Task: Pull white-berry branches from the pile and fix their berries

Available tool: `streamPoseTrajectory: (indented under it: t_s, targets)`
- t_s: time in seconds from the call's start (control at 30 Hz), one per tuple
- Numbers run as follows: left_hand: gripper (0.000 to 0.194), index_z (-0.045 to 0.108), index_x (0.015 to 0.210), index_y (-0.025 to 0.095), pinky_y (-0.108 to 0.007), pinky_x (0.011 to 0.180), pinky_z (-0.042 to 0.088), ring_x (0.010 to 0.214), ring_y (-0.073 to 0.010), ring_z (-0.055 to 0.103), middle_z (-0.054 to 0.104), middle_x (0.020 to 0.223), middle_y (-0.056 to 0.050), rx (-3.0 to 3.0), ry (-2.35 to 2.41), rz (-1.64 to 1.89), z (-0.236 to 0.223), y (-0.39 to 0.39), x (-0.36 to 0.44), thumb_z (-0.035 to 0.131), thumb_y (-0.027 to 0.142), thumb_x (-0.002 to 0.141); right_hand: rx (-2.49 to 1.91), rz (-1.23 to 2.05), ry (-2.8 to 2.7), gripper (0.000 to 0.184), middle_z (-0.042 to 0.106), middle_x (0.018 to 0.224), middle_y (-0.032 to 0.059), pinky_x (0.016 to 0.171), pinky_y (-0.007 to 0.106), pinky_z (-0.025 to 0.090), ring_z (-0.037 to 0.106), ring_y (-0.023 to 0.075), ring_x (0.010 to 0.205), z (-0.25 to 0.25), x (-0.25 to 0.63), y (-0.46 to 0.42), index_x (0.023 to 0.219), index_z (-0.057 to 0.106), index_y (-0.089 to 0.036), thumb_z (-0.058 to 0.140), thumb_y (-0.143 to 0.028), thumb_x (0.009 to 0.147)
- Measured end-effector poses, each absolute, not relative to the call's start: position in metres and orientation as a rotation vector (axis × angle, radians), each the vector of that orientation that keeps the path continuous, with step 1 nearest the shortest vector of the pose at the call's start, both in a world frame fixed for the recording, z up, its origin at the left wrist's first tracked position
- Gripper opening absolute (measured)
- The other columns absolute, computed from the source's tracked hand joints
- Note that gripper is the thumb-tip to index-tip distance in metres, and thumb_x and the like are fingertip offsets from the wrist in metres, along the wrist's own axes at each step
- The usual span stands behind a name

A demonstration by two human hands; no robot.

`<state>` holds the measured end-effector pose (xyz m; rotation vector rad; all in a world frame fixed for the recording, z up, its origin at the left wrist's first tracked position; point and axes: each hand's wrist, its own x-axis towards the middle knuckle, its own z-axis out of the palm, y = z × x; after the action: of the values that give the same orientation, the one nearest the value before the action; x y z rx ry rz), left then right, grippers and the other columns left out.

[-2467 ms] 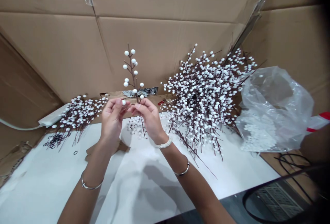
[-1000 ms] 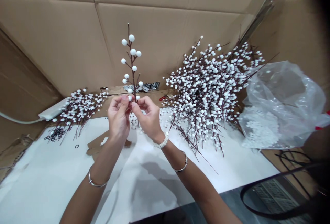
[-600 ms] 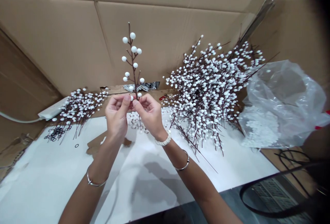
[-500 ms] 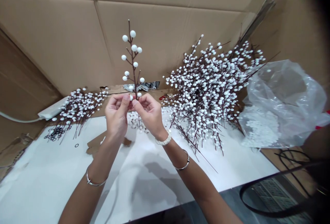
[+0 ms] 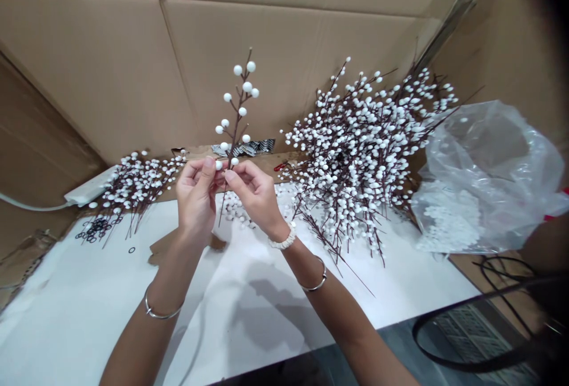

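Note:
An artificial berry branch (image 5: 237,119) with a brown stem and white berries rises above my hands, its top leaning right. My right hand (image 5: 256,196) is closed round the lower part of its stem, thumb on the near side. My left hand (image 5: 195,195) pinches a white berry (image 5: 219,165) low on the branch's left side; whether it sits fully on its twig is hidden by the fingers. Below my hands the thin end of the stem points down over loose white berries (image 5: 237,211) on the white tabletop (image 5: 249,315).
A large heap of berry branches (image 5: 355,155) lies at right, beside a clear plastic bag (image 5: 493,178) of white pieces. At left are a smaller bunch (image 5: 137,184), black rings (image 5: 95,229) and a white power strip (image 5: 91,186). Cardboard walls (image 5: 267,48) stand behind.
The branch has tipped: its top has swung right and its lower end left. Both hands have shifted slightly left and still hold on.

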<state>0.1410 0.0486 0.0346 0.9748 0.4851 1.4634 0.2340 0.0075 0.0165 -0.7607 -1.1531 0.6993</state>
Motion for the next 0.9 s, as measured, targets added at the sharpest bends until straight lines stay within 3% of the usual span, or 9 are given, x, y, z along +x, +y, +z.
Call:
streamPoseTrajectory:
  t_s: [0.5,0.9]
  targets:
    - [0.034,0.058,0.074,0.02,-0.017,0.051,0.047,0.063,-0.0088,0.064,0.068,0.074,0.002,1.108,0.526,1.517,0.0317,0.047,0.1411,0.083,0.042,0.066,-0.778,0.683,-1.143,0.022,0.065,0.08,-0.0004,0.073,0.029,0.057,0.066,0.0139,0.076,0.0123,0.2322,0.0117,0.084,0.056,-0.023,0.06,-0.043,0.089]
    - [0.033,0.06,0.078,0.019,-0.02,0.065,0.054,0.07,-0.0096,0.067,0.07,0.078,0.001,1.132,0.528,1.557,0.0267,0.0485,0.1431,0.082,0.041,0.069,-0.694,0.732,-1.074,0.02,0.064,0.078,-0.0012,0.074,0.03,0.057,0.065,0.0128,0.071,0.0137,0.2306,0.0138,0.084,0.057,-0.023,0.063,-0.042,0.087]
